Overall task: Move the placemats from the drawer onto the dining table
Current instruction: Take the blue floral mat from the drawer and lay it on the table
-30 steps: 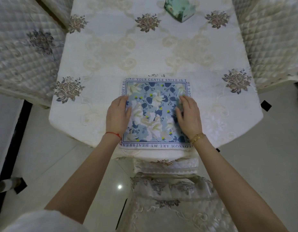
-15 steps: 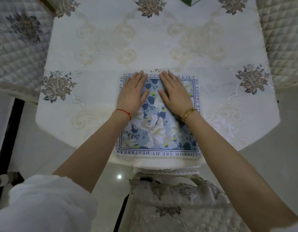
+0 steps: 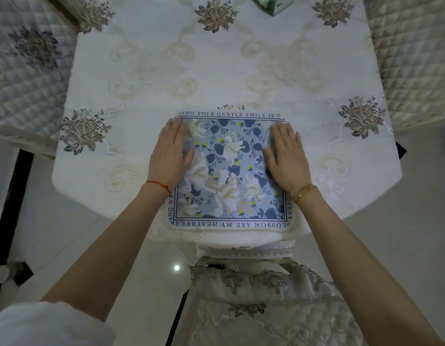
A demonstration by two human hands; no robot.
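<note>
A square blue floral placemat (image 3: pixel 231 171) with a lettered border lies flat at the near edge of the dining table (image 3: pixel 216 71), which wears a white embroidered cloth. My left hand (image 3: pixel 170 153) lies flat with straight fingers on the mat's left edge. Flat on the right edge lies my right hand (image 3: pixel 286 156), fingers also straight. Both palms press down on the mat. No drawer is in view.
Quilted chair covers flank the table at left (image 3: pixel 26 78) and right (image 3: pixel 416 58). A lace-covered chair (image 3: pixel 261 295) stands right below the table's near edge. A green box (image 3: pixel 271 3) sits at the table's far side. Glossy white floor tiles surround everything.
Half a second ago both hands lay side by side at the mat's far middle; they have slid apart to its left and right edges. The mat stays in place.
</note>
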